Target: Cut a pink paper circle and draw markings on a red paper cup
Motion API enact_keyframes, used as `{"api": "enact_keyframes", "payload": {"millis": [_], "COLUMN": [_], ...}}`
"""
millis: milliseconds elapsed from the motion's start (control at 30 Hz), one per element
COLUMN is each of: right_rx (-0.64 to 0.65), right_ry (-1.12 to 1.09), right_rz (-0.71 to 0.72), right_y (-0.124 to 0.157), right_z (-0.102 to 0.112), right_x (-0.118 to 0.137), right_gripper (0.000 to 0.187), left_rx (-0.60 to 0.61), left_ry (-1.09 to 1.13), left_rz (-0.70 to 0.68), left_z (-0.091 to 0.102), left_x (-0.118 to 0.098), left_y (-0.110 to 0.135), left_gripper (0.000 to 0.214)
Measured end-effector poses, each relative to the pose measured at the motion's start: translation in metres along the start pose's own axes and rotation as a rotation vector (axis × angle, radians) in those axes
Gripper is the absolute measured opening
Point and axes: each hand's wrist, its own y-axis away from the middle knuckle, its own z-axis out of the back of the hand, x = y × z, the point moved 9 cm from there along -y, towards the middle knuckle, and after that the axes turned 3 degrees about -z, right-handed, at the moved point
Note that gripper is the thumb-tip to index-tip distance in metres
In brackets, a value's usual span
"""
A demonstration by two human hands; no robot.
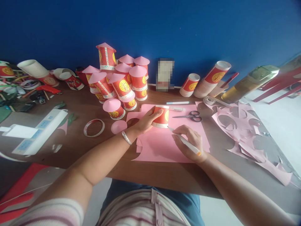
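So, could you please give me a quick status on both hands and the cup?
Left hand holding red cup. Right hand gripping white pen, tip near cup's lower rim. Scissors lying on pink paper beyond right hand.

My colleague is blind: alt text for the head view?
Left hand holds a red and white paper cup over pink paper sheets; right hand holds a slim white pen near the cup's base. Red paper cups with pink conical tops stand beyond.
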Motion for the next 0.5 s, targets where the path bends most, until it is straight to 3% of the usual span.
{"api": "enact_keyframes", "payload": {"millis": [200, 500], "right_rx": [-0.030, -0.027], "right_ry": [-0.014, -0.008], "right_rz": [0.062, 0.037], "right_y": [-0.0018, 0.0003], "right_z": [0.0017, 0.0008], "right_x": [0.0021, -0.0007], "right_gripper": [0.010, 0.012], "left_rx": [0.021, 0.014], "left_ry": [-0.013, -0.010], "left_rz": [-0.018, -0.007], "left_z": [-0.0019, -0.0011], "left_x": [-0.0015, -0.0009], "left_y": [-0.0013, -0.0012], "left_gripper": [0.057, 0.056]}}
